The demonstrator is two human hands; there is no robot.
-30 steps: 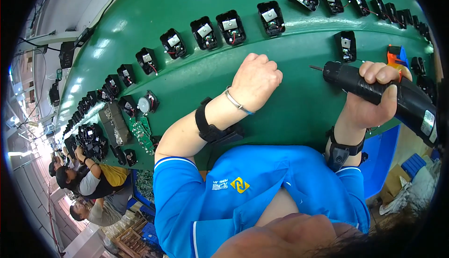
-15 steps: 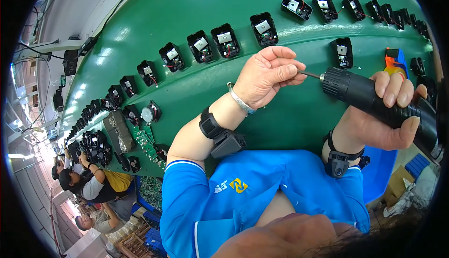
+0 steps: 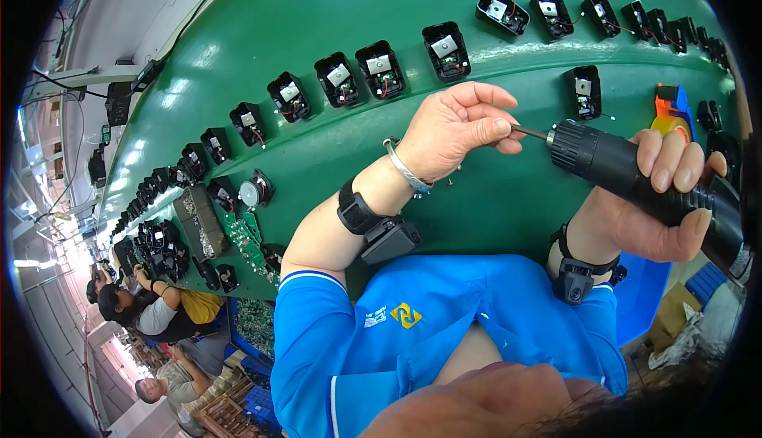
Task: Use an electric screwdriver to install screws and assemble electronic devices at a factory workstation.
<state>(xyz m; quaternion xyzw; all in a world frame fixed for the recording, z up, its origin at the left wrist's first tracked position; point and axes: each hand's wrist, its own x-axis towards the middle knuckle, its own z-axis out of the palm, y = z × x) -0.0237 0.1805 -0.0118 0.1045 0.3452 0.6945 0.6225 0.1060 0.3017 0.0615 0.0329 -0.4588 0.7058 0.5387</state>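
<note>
My right hand (image 3: 667, 176) is wrapped round a black electric screwdriver (image 3: 603, 152), held nearly level above the table and pointing left. Its thin metal bit (image 3: 530, 131) reaches to my left hand (image 3: 468, 124), whose thumb and index finger pinch the end of it. Any screw at the tip is hidden by those fingers. A few tiny screws (image 3: 451, 181) lie on the table below my left wrist. Past the screwdriver stands an open black speaker housing (image 3: 586, 92) with a metal plate and a small circuit board inside.
Similar housings (image 3: 379, 69) line the green table (image 3: 349, 148) in a long curved row. Leftward are a round speaker (image 3: 254, 192), circuit boards (image 3: 248, 239) and a grey tray of small parts (image 3: 200, 219). An orange-and-blue object (image 3: 673, 108) lies at right. Co-workers (image 3: 159, 311) sit far left.
My left fingers stay on the bit and have shifted slightly, with the screwdriver a touch lower and to the right. At far left a seated person has moved lower.
</note>
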